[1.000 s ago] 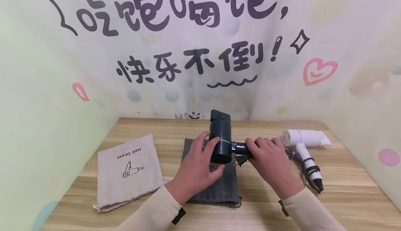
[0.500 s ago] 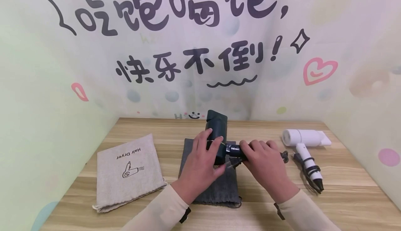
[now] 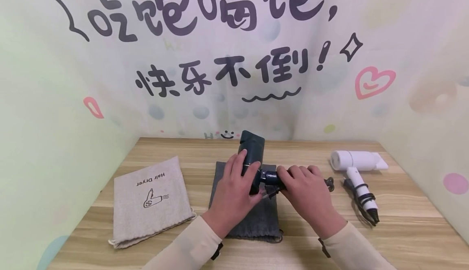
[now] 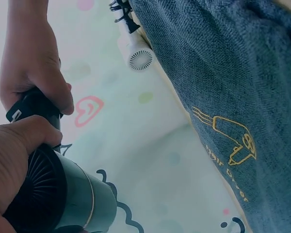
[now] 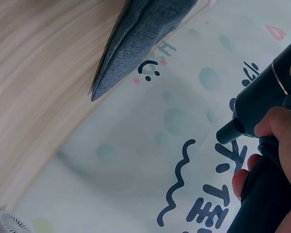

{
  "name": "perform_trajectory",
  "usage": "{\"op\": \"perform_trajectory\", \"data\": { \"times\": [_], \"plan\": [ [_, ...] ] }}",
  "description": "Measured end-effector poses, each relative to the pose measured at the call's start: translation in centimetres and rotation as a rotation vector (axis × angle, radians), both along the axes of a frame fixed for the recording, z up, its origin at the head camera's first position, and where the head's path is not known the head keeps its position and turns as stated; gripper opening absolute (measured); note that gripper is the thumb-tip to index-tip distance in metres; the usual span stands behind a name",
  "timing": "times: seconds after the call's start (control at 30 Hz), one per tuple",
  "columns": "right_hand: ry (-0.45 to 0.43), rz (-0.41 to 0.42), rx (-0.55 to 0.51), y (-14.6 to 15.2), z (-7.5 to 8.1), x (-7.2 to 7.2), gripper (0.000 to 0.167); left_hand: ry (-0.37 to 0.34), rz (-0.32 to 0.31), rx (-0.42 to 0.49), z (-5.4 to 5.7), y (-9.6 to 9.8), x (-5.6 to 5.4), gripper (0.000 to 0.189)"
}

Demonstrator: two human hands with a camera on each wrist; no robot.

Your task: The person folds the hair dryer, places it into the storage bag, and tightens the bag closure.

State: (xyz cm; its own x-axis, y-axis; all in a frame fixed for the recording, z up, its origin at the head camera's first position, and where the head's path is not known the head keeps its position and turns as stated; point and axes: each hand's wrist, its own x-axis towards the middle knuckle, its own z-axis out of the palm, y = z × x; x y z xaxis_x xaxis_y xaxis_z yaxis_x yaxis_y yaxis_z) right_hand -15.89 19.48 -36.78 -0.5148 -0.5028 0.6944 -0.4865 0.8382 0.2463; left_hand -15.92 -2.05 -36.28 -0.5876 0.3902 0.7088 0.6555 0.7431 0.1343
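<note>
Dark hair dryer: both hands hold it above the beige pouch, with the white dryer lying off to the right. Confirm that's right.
Not quite. In the head view both hands hold the dark hair dryer above the grey pouch, not the beige pouch, which lies to the left. The white dryer does lie to the right.

The wooden table (image 3: 403, 221) carries a beige cloth bag (image 3: 150, 200) at the left and a grey bag (image 3: 256, 217) in the middle. A white hair dryer (image 3: 357, 164) lies at the right.

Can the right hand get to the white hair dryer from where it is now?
Probably yes: the white hair dryer lies uncovered on the table right of the right hand, nothing between, but that hand grips the dark hair dryer's handle.
</note>
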Motion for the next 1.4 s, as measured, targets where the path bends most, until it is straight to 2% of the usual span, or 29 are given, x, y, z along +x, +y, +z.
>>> {"op": "perform_trajectory", "data": {
  "times": [0.13,0.33,0.93,1.4],
  "plan": [
    [0.005,0.021,-0.001,0.2,0.1,0.0,0.056,0.037,-0.017,-0.005,0.0,-0.1,-0.1,0.067],
    [-0.008,0.009,0.024,0.3,0.4,0.1,0.055,0.087,-0.018,-0.040,0.2,-0.3,-0.2,0.064],
    [-0.006,0.024,0.031,0.4,1.3,0.5,0.057,0.080,-0.034,-0.063,0.9,-0.5,0.2,0.059],
    [-0.012,0.040,0.069,0.5,0.9,0.4,0.058,0.142,-0.039,-0.086,0.3,-0.9,-0.3,0.054]
  ]
}}
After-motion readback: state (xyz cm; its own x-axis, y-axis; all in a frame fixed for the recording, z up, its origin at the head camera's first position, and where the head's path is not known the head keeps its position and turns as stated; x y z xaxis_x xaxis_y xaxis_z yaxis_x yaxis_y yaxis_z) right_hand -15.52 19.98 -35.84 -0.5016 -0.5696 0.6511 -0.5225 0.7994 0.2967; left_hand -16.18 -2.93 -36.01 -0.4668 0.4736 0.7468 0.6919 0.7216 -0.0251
